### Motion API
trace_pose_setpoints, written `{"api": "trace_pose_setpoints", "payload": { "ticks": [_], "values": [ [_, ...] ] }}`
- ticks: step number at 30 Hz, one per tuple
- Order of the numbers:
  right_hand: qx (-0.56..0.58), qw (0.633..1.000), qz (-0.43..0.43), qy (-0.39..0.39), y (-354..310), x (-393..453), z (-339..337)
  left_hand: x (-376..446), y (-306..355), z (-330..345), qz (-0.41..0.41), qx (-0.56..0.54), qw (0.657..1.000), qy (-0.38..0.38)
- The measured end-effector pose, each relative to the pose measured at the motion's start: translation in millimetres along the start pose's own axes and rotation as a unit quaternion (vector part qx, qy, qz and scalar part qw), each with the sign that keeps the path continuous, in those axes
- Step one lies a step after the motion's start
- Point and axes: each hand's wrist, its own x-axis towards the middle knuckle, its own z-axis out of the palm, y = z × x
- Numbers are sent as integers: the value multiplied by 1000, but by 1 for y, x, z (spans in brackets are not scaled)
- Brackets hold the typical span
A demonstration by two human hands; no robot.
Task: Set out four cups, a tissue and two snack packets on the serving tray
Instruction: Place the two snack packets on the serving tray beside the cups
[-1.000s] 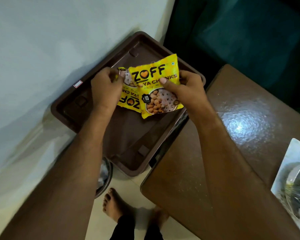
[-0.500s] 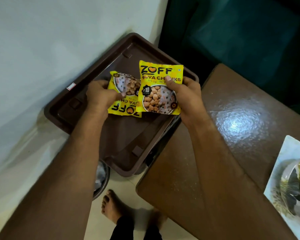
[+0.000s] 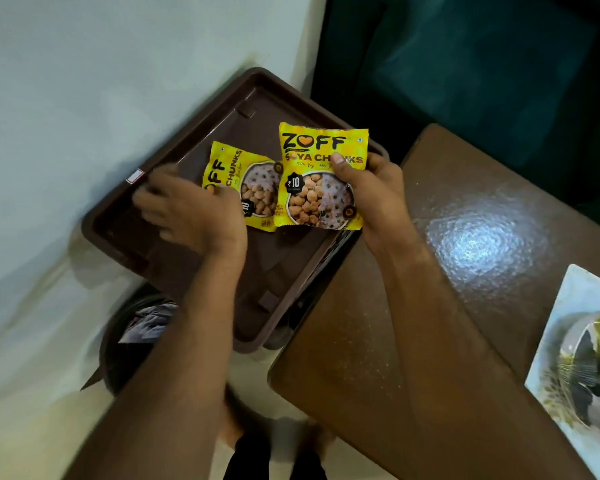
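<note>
A brown serving tray (image 3: 284,258) sits against the pale wall. One yellow Zoff soya chunks packet (image 3: 253,188) lies turned sideways on the tray floor. My left hand (image 3: 194,209) is just left of it, blurred, fingers spread over the tray, holding nothing. My right hand (image 3: 374,195) grips a second yellow packet (image 3: 312,199) upright by its right edge, thumb on the front, above the tray's right side and overlapping the first packet. No cups or tissue are in view.
A glossy brown table (image 3: 465,237) stands to the right of the tray. A white plate (image 3: 568,306) with wrapped items lies at its right edge. A dark bin (image 3: 132,341) stands below the tray. Dark green upholstery (image 3: 482,64) fills the top right.
My left hand has let go of its packet, which now lies on the tray, and has slid left with fingers spread. My right hand has kept its packet and shifted slightly right.
</note>
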Motion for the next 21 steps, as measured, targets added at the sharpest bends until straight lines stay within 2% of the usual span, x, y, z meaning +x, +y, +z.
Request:
{"api": "trace_pose_setpoints", "payload": {
  "ticks": [1, 2, 4, 9, 13, 15, 17, 21],
  "values": [
    [0, 1000, 0, -1, 0, 0, 0, -5, -1, 3, -108, -28, 994, -21],
    [-3, 1000, 2, -4, 0, 0, 1, -9, -1, 6, -180, -57, 981, -47],
    [-12, 1000, 1, -11, 0, 1, 1, -11, -1, 15, -229, -91, 966, -75],
    [-10, 1000, 0, -12, 3, -1, -3, -12, -4, 24, -168, -76, 981, -64],
    [-6, 1000, 5, -27, 3, -5, -4, -10, -3, 21, -86, -210, 972, -67],
    [-7, 999, 4, -33, 2, -6, -6, -9, -5, 21, -40, -243, 966, -77],
    [-8, 999, 4, -36, 1, -6, -8, -2, -9, 23, -37, -202, 975, -90],
    [-3, 999, 5, -41, 3, -8, -14, 6, -12, 26, -95, -47, 984, -143]
  ]
}}
